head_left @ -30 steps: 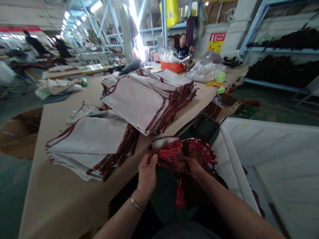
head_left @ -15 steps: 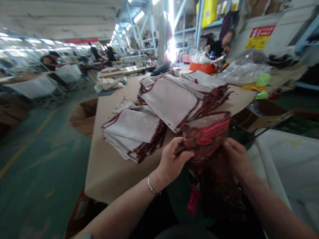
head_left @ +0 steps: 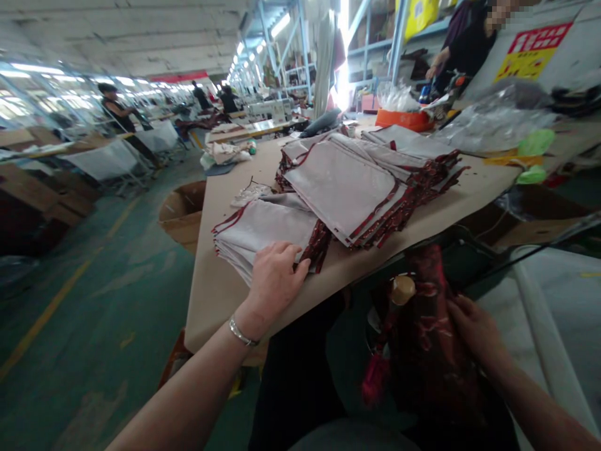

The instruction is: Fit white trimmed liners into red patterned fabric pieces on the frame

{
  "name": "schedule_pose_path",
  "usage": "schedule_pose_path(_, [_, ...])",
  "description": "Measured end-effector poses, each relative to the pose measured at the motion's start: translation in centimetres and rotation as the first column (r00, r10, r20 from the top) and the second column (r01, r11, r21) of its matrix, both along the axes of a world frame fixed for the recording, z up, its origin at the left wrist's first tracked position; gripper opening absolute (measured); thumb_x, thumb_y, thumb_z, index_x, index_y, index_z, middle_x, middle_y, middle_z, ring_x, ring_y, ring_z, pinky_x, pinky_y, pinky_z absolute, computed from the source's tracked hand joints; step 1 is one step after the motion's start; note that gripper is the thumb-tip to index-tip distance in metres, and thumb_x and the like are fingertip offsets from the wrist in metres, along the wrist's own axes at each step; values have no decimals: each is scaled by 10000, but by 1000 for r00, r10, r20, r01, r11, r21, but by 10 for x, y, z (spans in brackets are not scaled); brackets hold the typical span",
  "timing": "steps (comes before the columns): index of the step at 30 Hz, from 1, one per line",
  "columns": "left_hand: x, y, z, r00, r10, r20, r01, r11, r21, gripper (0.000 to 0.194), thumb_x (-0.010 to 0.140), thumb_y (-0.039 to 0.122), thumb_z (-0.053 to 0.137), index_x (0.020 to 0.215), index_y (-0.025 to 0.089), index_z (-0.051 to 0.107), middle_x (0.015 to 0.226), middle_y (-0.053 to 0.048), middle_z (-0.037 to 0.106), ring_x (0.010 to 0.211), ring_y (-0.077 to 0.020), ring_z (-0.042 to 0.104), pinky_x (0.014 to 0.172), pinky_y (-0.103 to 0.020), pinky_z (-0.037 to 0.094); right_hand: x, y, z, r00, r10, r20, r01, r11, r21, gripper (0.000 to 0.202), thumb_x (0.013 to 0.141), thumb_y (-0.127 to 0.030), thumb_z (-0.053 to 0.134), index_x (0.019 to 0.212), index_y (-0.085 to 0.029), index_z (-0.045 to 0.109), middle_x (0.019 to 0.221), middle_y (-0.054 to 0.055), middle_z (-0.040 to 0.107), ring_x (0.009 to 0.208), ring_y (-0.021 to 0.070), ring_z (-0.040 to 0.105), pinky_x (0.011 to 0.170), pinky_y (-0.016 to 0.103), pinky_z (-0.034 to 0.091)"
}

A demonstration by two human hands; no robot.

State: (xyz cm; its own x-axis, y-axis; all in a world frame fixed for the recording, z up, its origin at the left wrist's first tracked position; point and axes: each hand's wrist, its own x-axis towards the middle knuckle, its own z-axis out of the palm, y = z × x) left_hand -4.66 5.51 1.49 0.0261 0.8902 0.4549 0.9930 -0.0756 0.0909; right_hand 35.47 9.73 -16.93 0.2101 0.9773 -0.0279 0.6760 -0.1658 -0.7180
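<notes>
My left hand [head_left: 277, 275] lies on the near edge of the smaller stack of grey, red-edged fabric pieces [head_left: 277, 227], fingers lying on the cloth without a grip. Behind it to the right is a larger stack of similar pieces [head_left: 345, 181] with dark red patterned edges. At lower right my right hand [head_left: 474, 326] has its fingers closed on a dark red patterned cloth [head_left: 432, 338] hanging below the table edge. A round wooden-looking knob [head_left: 402, 290] and a pink tassel-like item [head_left: 375, 376] are at the cloth's left side.
An open cardboard box [head_left: 183, 216] stands left of the table [head_left: 211, 313]. An orange tray [head_left: 404, 119] and clear plastic bags [head_left: 498, 122] lie at the back. White sheeting [head_left: 563, 300] is at right. A person's arm [head_left: 441, 59] reaches in at the back right.
My left hand has let go of the red cloth and moved left onto the smaller stack. My right hand has lowered the cloth. The person at the back has moved; the view has shifted.
</notes>
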Motion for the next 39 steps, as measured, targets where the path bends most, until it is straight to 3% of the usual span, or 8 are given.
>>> schedule_pose_path(4, [6,5,0,998,33,-56,-36,998,-55,192,877,293,503,831,180,652,844,-78,660,846,-241,606,791,-361,430,-2,-15,-68,984,81,161,-75,996,-42,578,742,-440,514,1226,-126,549,1180,190,610,1124,361,580,1015,508,439])
schedule_pose_path(7, [7,9,-2,997,52,-50,-55,997,-62,222,878,262,469,813,174,662,813,-78,661,792,-226,615,753,-342,429,-8,-14,-79,965,156,210,-176,981,80,698,743,-497,486,1295,-71,486,1280,229,529,1223,373,500,1053,519,404])
schedule_pose_path(9, [5,11,-1,996,68,-51,-72,993,-89,242,872,236,447,792,174,667,794,-74,660,758,-216,616,724,-333,426,-18,-10,-50,979,133,155,-163,966,201,637,783,-506,477,1273,-101,507,1257,208,545,1198,347,515,1047,512,412])
schedule_pose_path(12, [2,12,1,994,100,-37,-104,986,-131,243,854,206,440,753,175,660,772,-63,658,735,-203,614,698,-320,422,-45,-11,42,997,71,9,-66,870,489,461,846,-434,516,1238,-192,541,1184,110,596,1104,272,571,1010,481,451])
schedule_pose_path(15, [3,6,6,994,111,-11,-112,989,-95,201,832,190,457,737,178,634,771,-57,649,764,-201,611,708,-313,423,-90,-20,144,957,274,93,-245,597,764,320,887,-250,527,1203,-221,571,1196,82,599,1137,239,555,1010,446,445])
schedule_pose_path(18, [10,-9,12,998,69,13,-68,995,-68,147,804,173,483,722,186,604,751,-48,632,774,-207,600,711,-317,425,-149,-20,202,758,528,383,-596,321,737,320,895,-166,521,1209,-204,570,1165,80,605,1164,226,507,1038,429,419])
schedule_pose_path(25, [19,-54,15,992,-84,98,91,993,-69,114,755,104,498,691,191,535,728,-29,589,735,-187,565,705,-309,438,-253,22,186,396,681,616,-912,217,347,385,847,-185,558,1230,-195,595,1302,106,537,1236,295,402,1017,475,387])
schedule_pose_path(39, [12,-90,16,988,-66,138,57,996,70,171,721,34,488,686,201,473,727,-15,591,720,-181,533,680,-312,390,-262,-13,209,129,888,442,-941,-31,336,119,769,-203,611,883,-198,642,956,7,668,1000,181,550,952,341,351])
